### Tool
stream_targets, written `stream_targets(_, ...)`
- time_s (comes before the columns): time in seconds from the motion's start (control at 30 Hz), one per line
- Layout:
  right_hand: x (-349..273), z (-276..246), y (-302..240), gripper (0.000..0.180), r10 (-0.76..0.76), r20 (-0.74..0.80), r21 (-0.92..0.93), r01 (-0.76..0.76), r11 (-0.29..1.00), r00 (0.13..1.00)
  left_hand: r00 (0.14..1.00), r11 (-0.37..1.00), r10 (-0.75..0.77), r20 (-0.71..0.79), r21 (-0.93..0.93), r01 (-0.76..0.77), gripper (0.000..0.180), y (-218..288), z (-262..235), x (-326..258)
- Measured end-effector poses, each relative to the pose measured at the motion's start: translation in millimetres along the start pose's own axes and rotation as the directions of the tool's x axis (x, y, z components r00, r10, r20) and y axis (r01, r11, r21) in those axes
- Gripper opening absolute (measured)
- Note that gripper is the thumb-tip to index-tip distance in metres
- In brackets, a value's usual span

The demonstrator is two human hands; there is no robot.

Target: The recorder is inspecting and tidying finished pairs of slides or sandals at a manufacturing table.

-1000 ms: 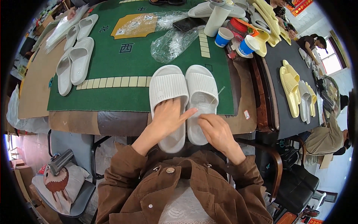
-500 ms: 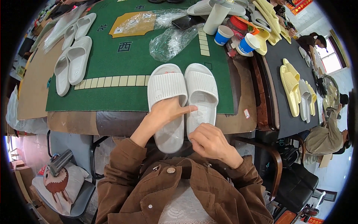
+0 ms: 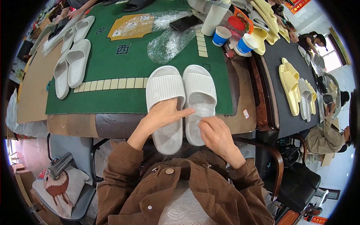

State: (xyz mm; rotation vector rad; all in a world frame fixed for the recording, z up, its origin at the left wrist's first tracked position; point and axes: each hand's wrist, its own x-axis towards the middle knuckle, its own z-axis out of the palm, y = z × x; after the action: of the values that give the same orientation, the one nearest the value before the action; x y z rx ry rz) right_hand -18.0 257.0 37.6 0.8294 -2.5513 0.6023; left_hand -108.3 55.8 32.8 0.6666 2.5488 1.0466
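Note:
Two white ribbed slide slippers lie side by side on the near edge of the green table mat (image 3: 112, 97), heels toward me. My left hand (image 3: 164, 113) lies flat on the footbed of the left slipper (image 3: 165, 88), its index finger reaching across to the right slipper (image 3: 200, 90). My right hand (image 3: 213, 131) hovers over the right slipper's heel with fingers curled and pinched together; what it pinches, if anything, is too small to tell.
Another white slipper pair (image 3: 71, 65) lies at the mat's left. Crumpled clear plastic bags (image 3: 168, 43), a phone (image 3: 185, 22), a white bottle (image 3: 214, 18) and blue paper cups (image 3: 245, 44) sit at the back. Yellow slippers (image 3: 290, 84) rest on a dark table at right, where another person (image 3: 330, 131) sits.
My left hand has stayed on the left slipper. My right hand has drawn back slightly toward the right slipper's heel. The view has shifted a little.

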Motion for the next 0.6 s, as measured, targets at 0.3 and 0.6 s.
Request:
stream_targets(0.3, 33.4, 15.4, -6.2, 0.013, -0.113, 0.137, 0.278, 0.072, 0.958, 0.984, 0.973, 0.999, 0.043, -0.225, -0.012, -0.047, 0.077, -0.4, 15.7, 11.1)
stream_targets(0.6, 25.4, 2.8, 11.1, 0.004, -0.053, 0.537, 0.704, -0.412, 0.579, 0.842, 0.997, 0.997, -0.069, -0.028, -0.04, 0.068, 0.081, 1.4, 8.1, 6.4)
